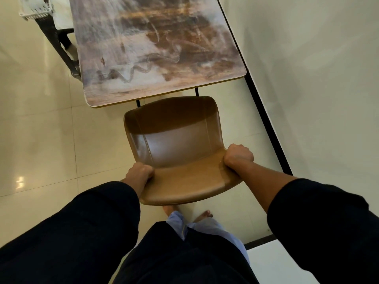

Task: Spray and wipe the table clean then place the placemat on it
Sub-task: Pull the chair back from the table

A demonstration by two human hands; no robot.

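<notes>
Hands: 2, left hand (141, 173) and right hand (238, 155) each grip the backrest of 1 brown chair (174, 144) | Table (155, 48): 1, smeared, just beyond chair | Basket (37, 7): 1, possibly white, far left.

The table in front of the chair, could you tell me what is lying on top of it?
Only smears and squiggly marks show on the table; no placemat, spray or cloth. Its far end is out of frame.

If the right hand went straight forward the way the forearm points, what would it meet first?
The right hand grips the backrest of the brown chair, so it meets that at once. Past it probably lies the seat, then the table edge; depth is unclear.
</notes>
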